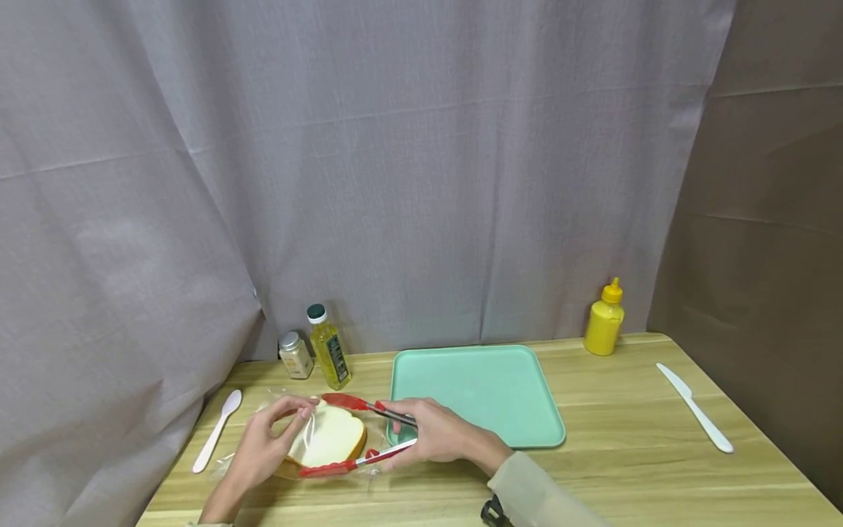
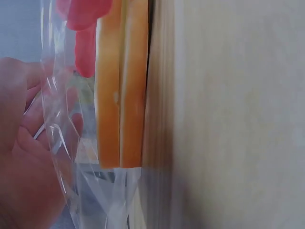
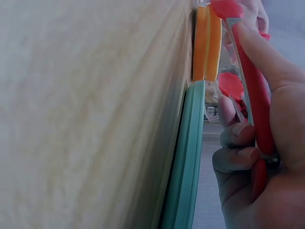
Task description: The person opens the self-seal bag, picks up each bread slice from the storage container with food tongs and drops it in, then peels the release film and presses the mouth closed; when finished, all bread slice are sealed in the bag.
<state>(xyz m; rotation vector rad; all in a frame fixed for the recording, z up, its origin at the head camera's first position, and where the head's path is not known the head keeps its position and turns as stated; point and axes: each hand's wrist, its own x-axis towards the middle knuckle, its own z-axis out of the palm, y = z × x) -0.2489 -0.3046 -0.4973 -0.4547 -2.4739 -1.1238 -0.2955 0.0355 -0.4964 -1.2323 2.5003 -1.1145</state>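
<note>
Right forearm wears a loose beige long sleeve [image 1: 536, 494] ending at the wrist; a small black device [image 1: 492, 511] sits beneath it. Both hands are bare: no gloves, rings or watch visible.

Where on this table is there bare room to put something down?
The green tray is bare. Bare wood lies between the tray, the yellow squeeze bottle and the white knife, and along the near edge. The left is crowded: both hands, red tongs, bagged bread, white spoon, two bottles.
</note>
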